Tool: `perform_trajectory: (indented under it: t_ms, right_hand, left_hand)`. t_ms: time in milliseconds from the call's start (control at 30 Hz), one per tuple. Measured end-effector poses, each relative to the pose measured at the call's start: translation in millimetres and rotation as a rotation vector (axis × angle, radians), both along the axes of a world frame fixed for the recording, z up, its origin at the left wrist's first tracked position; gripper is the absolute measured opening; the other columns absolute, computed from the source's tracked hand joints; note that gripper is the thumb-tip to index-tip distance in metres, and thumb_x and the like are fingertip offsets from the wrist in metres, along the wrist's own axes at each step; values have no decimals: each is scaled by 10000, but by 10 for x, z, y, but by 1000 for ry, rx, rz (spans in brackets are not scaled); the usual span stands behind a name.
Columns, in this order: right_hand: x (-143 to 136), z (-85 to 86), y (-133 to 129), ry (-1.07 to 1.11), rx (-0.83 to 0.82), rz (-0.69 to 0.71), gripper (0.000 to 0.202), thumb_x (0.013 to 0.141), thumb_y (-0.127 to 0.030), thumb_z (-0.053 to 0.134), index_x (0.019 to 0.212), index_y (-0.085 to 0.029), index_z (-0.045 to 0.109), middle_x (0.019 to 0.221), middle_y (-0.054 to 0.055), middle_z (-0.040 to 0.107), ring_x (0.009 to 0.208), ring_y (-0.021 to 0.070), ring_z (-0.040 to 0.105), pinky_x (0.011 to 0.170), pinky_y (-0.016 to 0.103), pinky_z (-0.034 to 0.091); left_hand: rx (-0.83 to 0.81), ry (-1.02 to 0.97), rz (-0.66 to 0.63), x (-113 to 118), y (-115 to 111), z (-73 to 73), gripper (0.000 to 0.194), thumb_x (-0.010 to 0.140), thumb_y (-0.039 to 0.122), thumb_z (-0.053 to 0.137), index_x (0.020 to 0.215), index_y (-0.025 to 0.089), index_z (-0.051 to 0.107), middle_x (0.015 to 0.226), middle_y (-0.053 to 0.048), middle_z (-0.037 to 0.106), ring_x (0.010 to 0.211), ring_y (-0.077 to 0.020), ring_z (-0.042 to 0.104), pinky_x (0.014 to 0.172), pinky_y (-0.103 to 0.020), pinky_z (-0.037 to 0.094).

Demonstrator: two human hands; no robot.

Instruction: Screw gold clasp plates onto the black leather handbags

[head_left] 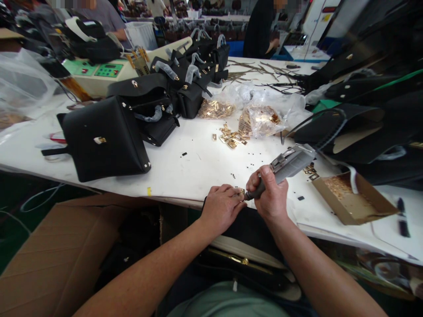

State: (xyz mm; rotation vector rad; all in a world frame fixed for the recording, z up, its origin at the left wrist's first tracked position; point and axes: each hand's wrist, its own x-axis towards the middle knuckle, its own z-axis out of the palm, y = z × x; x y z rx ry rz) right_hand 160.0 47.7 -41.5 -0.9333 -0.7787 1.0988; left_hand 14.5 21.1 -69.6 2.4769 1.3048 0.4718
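Observation:
My right hand (271, 193) is wrapped round a grey electric screwdriver (289, 165), tilted down to the left. Its tip meets a small gold metal fitting (242, 192) at the table's front edge. My left hand (223, 207) is closed over the edge of a black handbag (251, 226), fingertips against the fitting; what lies under the fingers is hidden. The bag rests between my lap and the table edge, its gold zipper (243, 260) showing below my hands.
Finished-looking black bags (102, 141) stand at the left and back. Loose gold frames (231, 137) lie before plastic bags of fittings (259, 121). An open cardboard box of small screws (355, 200) sits right, a brush (402, 218) beside it. A large carton (66, 246) is lower left. People work beyond.

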Motion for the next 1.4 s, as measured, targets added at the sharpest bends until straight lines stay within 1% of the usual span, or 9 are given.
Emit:
perform_trajectory:
  t_ms: [367,533,633,733,967,1100,1167,1267,1400]
  right_hand:
    - [29,23,13,-37,-17,-16,398,863,-476,731,659,-207,520,508,-45,509,433,112,475,435,245,408]
    - [77,9,54,-90,17,-51,411,884,-475,707,640,-206,514,506,-41,508,427,110,468,427,239,410]
    - [66,-32,72,-97,11,-53,397,878,-453,721,639,-204,525,503,-40,510,425,113,482,423,238,416]
    - [28,-78,73,-77,-13,-21,398,858,-467,743,642,-202,539,504,-37,517,429,120,504,418,238,428]
    - [-25,-140,80,-112,-32,45,432,838,-505,755,618,-197,546,491,-21,522,443,133,528,404,234,431]
    - [-10,-153,82,-163,-57,74,424,839,-516,752,633,-195,565,500,-14,540,437,134,522,408,243,440]
    - [-9,-146,77,-203,-74,108,414,847,-512,744,647,-194,570,509,-13,548,443,137,527,430,255,458]
    - [-25,-104,79,-334,-107,162,397,826,-502,758,661,-187,581,528,-11,557,472,140,536,467,262,474]
    - [-61,-19,118,-513,-121,246,351,774,-444,764,630,-178,586,523,-20,546,468,116,486,452,242,428]
  left_hand:
    - [-12,-20,-3,-11,-1,-8,277,970,448,640,1207,312,683,1298,19,700,1198,-232,570,920,-441,412]
    - [-49,-15,22,7,-2,14,307,939,455,684,1186,276,654,1211,-8,727,1165,-241,583,910,-433,416]
    - [-66,-9,43,19,2,20,422,927,443,702,1297,273,592,1182,-25,731,1163,-254,586,915,-434,421]
    - [-77,-8,67,22,6,22,563,915,431,718,1412,273,505,1235,-39,712,1168,-261,587,925,-433,427]
    - [-100,-10,87,25,11,23,701,901,425,734,1492,245,402,1268,-47,700,1173,-263,587,938,-431,422]
    - [-103,-30,80,23,19,21,678,908,432,725,1479,248,409,1304,-51,685,1186,-266,581,946,-435,417]
    - [-105,-34,77,22,22,19,638,909,437,723,1451,250,442,1272,-47,698,1173,-266,586,938,-438,420]
    - [-91,-31,88,22,26,3,531,905,464,722,1352,248,535,1191,-46,717,1138,-270,602,926,-446,426]
    - [-78,-65,132,29,30,-64,461,879,515,734,1217,227,610,1149,-49,715,1110,-272,616,918,-451,441]
